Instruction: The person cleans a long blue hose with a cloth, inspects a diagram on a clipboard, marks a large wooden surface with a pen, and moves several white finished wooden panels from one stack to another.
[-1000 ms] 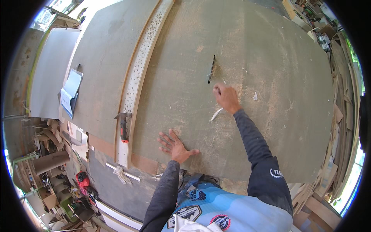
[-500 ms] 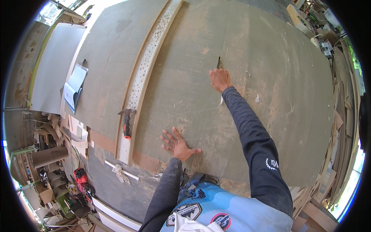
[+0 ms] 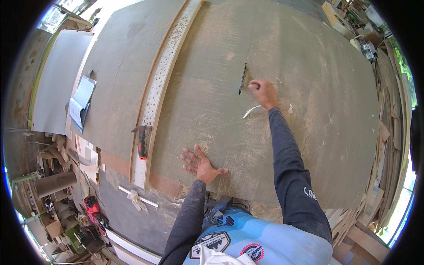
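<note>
My left hand (image 3: pixel 204 167) lies flat on the large grey-green board (image 3: pixel 212 57), fingers spread, holding nothing. Farther off to the right, my right hand (image 3: pixel 265 92) hovers over or rests on the board with its fingers curled closed; whatever may be inside them is hidden. Just left of its knuckles a slim black pen-like tool (image 3: pixel 242 79) lies on the board, apart from the hand. Below the hand is a thin curled white strip (image 3: pixel 251 111), and a small white scrap (image 3: pixel 290 108) sits right of the wrist.
A long pale beam with a hole-dotted face (image 3: pixel 161 75) crosses the board at left, a claw hammer (image 3: pixel 141 143) on it. Beyond lies a blue clipboard with papers (image 3: pixel 81 104). A white bar (image 3: pixel 139 197) lies near the front. Stacked timber (image 3: pixel 391 110) lines the right side.
My right hand has moved to the right, off the black pen-like tool, which now lies uncovered. The white strip shows fully. My left hand stays in place.
</note>
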Available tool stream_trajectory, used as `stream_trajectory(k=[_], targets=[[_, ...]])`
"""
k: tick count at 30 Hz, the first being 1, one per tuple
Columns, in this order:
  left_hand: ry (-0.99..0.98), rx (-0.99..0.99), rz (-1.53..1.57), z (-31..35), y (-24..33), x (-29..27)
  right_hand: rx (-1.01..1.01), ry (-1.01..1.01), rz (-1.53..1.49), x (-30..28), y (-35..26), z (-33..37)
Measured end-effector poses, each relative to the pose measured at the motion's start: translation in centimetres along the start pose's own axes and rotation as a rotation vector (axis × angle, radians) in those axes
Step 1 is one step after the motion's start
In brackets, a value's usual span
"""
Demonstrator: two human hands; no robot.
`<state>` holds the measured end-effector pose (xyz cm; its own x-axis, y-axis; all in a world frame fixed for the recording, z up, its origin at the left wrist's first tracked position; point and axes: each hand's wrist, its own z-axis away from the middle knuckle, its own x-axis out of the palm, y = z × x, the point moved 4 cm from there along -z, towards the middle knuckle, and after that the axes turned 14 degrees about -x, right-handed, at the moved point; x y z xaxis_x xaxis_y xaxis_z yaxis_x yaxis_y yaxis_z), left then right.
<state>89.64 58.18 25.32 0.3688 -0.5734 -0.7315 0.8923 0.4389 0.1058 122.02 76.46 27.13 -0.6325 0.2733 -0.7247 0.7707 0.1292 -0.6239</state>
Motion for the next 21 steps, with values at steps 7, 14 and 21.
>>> stream_trajectory(k=[7,14,21], targets=[[0.012,-0.005,0.006,0.3,0.1,-0.3,0.019,0.073,0.322,2.8,-5.1,-1.0],[0.019,0.009,0.004,0.0,0.1,0.0,0.293,-0.097,0.396,4.4,-3.5,-2.4],[0.035,0.017,0.032,0.1,-0.5,-0.1,0.330,-0.387,0.405,5.5,-4.7,-5.2]])
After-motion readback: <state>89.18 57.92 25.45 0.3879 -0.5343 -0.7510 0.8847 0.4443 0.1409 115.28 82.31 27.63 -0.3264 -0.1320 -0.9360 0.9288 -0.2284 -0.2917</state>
